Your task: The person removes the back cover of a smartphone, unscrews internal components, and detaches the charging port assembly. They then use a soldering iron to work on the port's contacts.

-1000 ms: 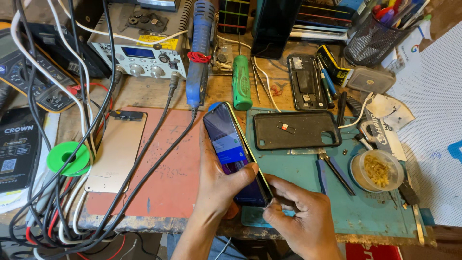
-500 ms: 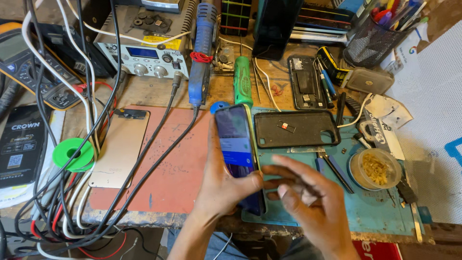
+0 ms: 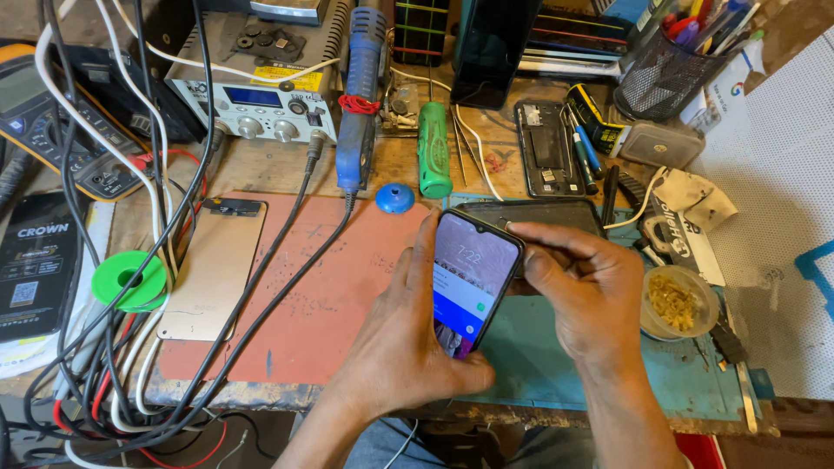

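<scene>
My left hand (image 3: 404,347) grips a dark smartphone (image 3: 473,278) with its screen lit, holding it upright over the workbench. Its thumb runs along the phone's left edge. My right hand (image 3: 586,291) is at the phone's upper right corner, thumb and forefinger pinched together there. Whether something thin is held between those fingers cannot be made out. Behind the phone a black phone back cover (image 3: 539,213) lies on the green mat (image 3: 678,382), partly hidden by my right hand.
A red mat (image 3: 321,304) carries a gold metal plate (image 3: 213,278) and a blue cap (image 3: 394,198). Tangled cables and a green tape roll (image 3: 129,280) crowd the left. A power supply (image 3: 256,95), green screwdriver (image 3: 433,161), opened phone (image 3: 546,148) and small bowl (image 3: 679,301) are around.
The phone has turned from tilted to more upright and risen towards the camera. My right hand moved from the phone's lower right side up to its top right corner.
</scene>
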`<move>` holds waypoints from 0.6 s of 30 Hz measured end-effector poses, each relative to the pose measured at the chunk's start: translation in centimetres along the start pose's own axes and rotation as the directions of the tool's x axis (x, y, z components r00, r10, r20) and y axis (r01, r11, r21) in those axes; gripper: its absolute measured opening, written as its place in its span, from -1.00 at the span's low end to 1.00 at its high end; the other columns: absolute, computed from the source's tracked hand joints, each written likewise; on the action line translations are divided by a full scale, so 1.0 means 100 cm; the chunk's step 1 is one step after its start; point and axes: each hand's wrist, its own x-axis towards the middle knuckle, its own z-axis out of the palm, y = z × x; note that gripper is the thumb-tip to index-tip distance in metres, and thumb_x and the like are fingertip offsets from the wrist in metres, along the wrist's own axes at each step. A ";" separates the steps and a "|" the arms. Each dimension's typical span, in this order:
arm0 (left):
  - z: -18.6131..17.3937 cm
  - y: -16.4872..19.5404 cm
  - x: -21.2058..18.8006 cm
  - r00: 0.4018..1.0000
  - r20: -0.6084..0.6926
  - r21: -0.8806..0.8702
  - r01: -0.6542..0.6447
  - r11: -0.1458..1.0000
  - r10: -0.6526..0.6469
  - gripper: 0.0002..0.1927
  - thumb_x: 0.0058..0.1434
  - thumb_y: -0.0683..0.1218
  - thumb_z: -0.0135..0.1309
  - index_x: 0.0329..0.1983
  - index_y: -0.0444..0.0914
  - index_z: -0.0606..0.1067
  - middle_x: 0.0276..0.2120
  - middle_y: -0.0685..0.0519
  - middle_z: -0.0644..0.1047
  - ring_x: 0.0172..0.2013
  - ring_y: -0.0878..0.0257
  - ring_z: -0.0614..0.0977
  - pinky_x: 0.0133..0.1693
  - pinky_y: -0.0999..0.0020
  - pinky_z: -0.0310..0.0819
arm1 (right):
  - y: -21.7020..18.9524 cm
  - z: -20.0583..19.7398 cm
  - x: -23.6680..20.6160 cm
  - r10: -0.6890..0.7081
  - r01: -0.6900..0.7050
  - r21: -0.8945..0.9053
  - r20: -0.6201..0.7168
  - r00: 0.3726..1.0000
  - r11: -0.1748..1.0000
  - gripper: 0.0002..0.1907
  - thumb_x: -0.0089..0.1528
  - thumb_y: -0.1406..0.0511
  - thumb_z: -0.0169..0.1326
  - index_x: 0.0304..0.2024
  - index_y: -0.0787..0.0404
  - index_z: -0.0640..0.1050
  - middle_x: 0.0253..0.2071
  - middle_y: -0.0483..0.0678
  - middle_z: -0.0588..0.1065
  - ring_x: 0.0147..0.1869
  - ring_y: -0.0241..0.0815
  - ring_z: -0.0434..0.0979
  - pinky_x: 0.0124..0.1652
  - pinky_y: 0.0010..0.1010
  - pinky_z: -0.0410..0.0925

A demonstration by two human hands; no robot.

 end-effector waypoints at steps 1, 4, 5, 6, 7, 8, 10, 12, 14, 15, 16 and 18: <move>-0.003 0.000 -0.001 1.000 0.022 0.009 0.012 1.000 -0.013 0.41 -0.35 -0.05 0.35 0.55 -0.42 -0.16 0.23 -0.33 0.37 0.22 -0.24 0.45 0.16 0.07 0.39 | 0.002 -0.003 0.000 -0.007 0.007 0.027 -0.003 1.000 1.000 -0.69 0.28 0.47 0.17 0.07 0.47 0.58 -0.06 0.16 0.63 -0.15 -0.17 0.68 -0.13 -0.25 0.62; -0.011 -0.006 -0.001 0.993 0.115 0.141 -0.033 0.990 0.017 0.50 -0.37 -0.04 0.47 0.57 -0.32 -0.20 0.28 -0.45 0.26 0.26 -0.38 0.32 0.15 -0.04 0.33 | 0.000 -0.010 0.001 0.075 -0.075 0.064 0.013 0.997 0.995 -0.65 0.25 0.42 0.17 0.08 0.47 0.57 -0.10 0.16 0.63 -0.21 -0.13 0.68 -0.23 -0.25 0.62; -0.011 -0.009 -0.001 0.988 0.080 0.091 -0.140 0.986 0.133 0.46 -0.35 -0.06 0.47 0.55 -0.34 -0.19 0.28 -0.45 0.27 0.27 -0.35 0.34 0.16 -0.04 0.34 | -0.001 -0.010 0.001 0.120 -0.121 0.069 0.025 0.993 0.990 -0.63 0.24 0.40 0.17 0.08 0.46 0.57 -0.11 0.16 0.63 -0.22 -0.13 0.69 -0.27 -0.25 0.62; -0.011 -0.013 0.000 0.968 0.048 0.043 -0.249 0.968 0.247 0.42 -0.33 -0.08 0.47 0.52 -0.36 -0.18 0.28 -0.46 0.29 0.29 -0.32 0.36 0.17 -0.04 0.36 | -0.003 -0.009 0.001 0.161 -0.161 0.054 0.002 0.987 0.985 -0.61 0.24 0.38 0.16 0.10 0.46 0.56 -0.12 0.16 0.63 -0.24 -0.11 0.68 -0.27 -0.25 0.61; -0.008 -0.017 0.002 0.935 0.009 -0.003 -0.356 0.935 0.356 0.39 -0.30 -0.10 0.47 0.50 -0.39 -0.16 0.27 -0.47 0.30 0.30 -0.29 0.38 0.18 -0.04 0.37 | -0.004 -0.006 0.002 0.202 -0.201 0.039 -0.018 0.979 0.979 -0.58 0.24 0.36 0.15 0.13 0.46 0.55 -0.12 0.17 0.63 -0.25 -0.09 0.68 -0.28 -0.25 0.59; -0.004 -0.022 0.005 0.981 0.018 -0.256 -0.180 0.950 0.191 0.37 -0.24 -0.12 0.41 0.57 -0.31 -0.16 0.25 -0.44 0.36 0.21 -0.28 0.47 0.12 -0.02 0.42 | -0.006 -0.002 0.003 0.239 -0.239 0.023 -0.036 0.970 0.971 -0.55 0.24 0.34 0.14 0.15 0.45 0.54 -0.13 0.17 0.63 -0.27 -0.07 0.68 -0.28 -0.25 0.58; 0.006 -0.030 0.011 0.979 0.171 -0.671 0.200 0.714 -0.114 0.35 -0.12 -0.16 0.31 0.72 -0.16 -0.16 0.21 -0.39 0.48 0.05 -0.26 0.64 0.00 0.00 0.52 | -0.009 0.009 -0.001 0.310 -0.309 0.033 -0.040 0.950 0.951 -0.51 0.25 0.29 0.11 0.19 0.41 0.51 -0.11 0.16 0.64 -0.22 -0.07 0.70 -0.26 -0.25 0.59; 0.011 -0.038 0.016 0.974 0.168 -0.819 0.222 0.529 -0.149 0.22 -0.10 -0.18 0.26 0.64 -0.18 -0.08 0.14 -0.33 0.51 -0.01 -0.16 0.64 -0.02 0.03 0.56 | -0.013 0.020 -0.006 0.359 -0.358 0.025 -0.006 0.933 0.933 -0.48 0.24 0.26 0.09 0.22 0.37 0.48 -0.07 0.15 0.64 -0.17 -0.08 0.71 -0.25 -0.23 0.60; 0.013 -0.043 0.016 0.979 0.099 -0.887 0.168 0.430 -0.179 0.12 -0.10 -0.18 0.23 0.57 -0.22 0.01 0.11 -0.25 0.50 -0.01 -0.04 0.63 0.00 0.10 0.57 | -0.018 0.028 -0.022 0.411 -0.412 -0.010 0.061 0.909 0.911 -0.43 0.20 0.24 0.10 0.25 0.32 0.47 -0.02 0.15 0.65 -0.12 -0.08 0.71 -0.24 -0.20 0.62; 0.013 -0.044 0.017 0.983 0.024 -0.891 0.105 0.442 -0.185 0.08 -0.11 -0.17 0.21 0.54 -0.26 0.05 0.12 -0.19 0.49 0.01 0.04 0.60 0.03 0.14 0.55 | -0.019 0.031 -0.030 0.427 -0.426 -0.029 0.089 0.900 0.904 -0.42 0.19 0.26 0.13 0.25 0.32 0.45 -0.01 0.15 0.64 -0.11 -0.09 0.70 -0.23 -0.21 0.62; 0.012 -0.044 0.016 0.980 -0.051 -0.890 0.042 0.454 -0.191 0.05 -0.12 -0.17 0.20 0.50 -0.29 0.09 0.12 -0.13 0.48 0.04 0.12 0.58 0.06 0.19 0.54 | -0.021 0.032 -0.039 0.443 -0.440 -0.049 0.117 0.889 0.896 -0.41 0.17 0.27 0.15 0.25 0.31 0.44 0.01 0.15 0.64 -0.09 -0.10 0.70 -0.22 -0.22 0.63; 0.010 -0.042 0.013 0.977 -0.062 -0.884 0.041 0.466 -0.203 0.05 -0.12 -0.17 0.19 0.51 -0.28 0.08 0.14 -0.14 0.47 0.07 0.11 0.57 0.09 0.20 0.51 | -0.017 0.033 -0.050 0.473 -0.468 -0.073 0.159 0.866 0.881 -0.37 0.14 0.31 0.19 0.27 0.30 0.43 0.03 0.14 0.61 -0.07 -0.13 0.67 -0.19 -0.23 0.62</move>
